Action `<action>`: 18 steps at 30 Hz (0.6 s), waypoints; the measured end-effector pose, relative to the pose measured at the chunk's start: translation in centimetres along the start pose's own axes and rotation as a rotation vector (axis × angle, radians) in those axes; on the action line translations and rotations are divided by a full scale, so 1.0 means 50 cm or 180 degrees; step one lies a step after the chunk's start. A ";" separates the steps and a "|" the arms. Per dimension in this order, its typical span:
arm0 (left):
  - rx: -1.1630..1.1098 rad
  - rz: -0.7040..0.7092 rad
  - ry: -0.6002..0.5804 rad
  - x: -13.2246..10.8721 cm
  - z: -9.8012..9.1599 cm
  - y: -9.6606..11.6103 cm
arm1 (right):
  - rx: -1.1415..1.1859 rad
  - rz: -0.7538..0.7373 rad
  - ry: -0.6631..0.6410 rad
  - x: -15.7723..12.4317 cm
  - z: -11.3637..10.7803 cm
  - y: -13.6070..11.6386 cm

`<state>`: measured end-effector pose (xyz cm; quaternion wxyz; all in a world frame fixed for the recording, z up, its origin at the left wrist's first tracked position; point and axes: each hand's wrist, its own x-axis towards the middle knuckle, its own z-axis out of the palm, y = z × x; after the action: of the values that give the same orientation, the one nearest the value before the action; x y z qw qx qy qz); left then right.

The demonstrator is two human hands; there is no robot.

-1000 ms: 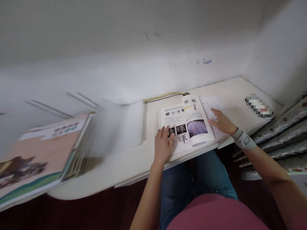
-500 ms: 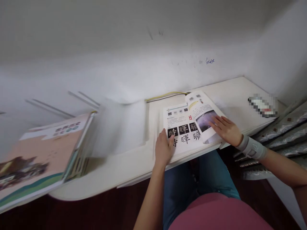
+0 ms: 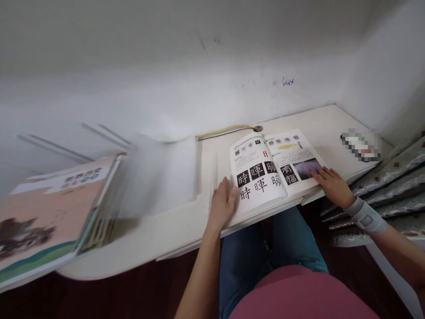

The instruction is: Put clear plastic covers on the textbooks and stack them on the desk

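An open book (image 3: 262, 190) with large black calligraphy characters on its left page lies on the white desk (image 3: 172, 235). A purple photo is printed on the right page (image 3: 288, 153). My left hand (image 3: 223, 204) rests along the book's left edge, fingers extended and the thumb against the page side. At the lower right corner of the right page, my right hand (image 3: 335, 187) lies with fingers apart, their tips touching the paper by the photo. A grey band wraps the right wrist. Both hands are open.
A stack of books (image 3: 63, 199) with a peach-coloured cover stands at the desk's left end. Yellow and black cables (image 3: 226, 131) run along the wall to a round hole. A pixelated object (image 3: 360, 145) lies at the right, above silvery wrapped panels (image 3: 381, 195).
The raised right page has come down flatter, showing more of its print. My right hand has moved right and slightly down to the page's outer edge. My left hand has slid slightly left.
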<state>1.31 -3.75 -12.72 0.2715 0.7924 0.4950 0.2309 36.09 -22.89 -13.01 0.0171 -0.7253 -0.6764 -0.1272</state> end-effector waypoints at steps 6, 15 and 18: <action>-0.0532 0.0044 -0.0951 0.019 0.022 0.121 | 0.0082 -0.0400 -0.0164 0.020 -0.016 0.010; -0.1243 0.1629 -0.0966 0.045 0.123 0.312 | 0.1563 0.0960 0.0007 0.015 -0.022 0.076; -0.0438 0.1454 -0.1011 0.048 0.133 0.285 | 0.2530 0.1566 0.0515 0.014 -0.014 0.107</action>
<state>15.89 -8.07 -8.08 0.3396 0.8894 0.2382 0.1921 41.29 -22.80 -11.37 0.3756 -0.7890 -0.4772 0.0932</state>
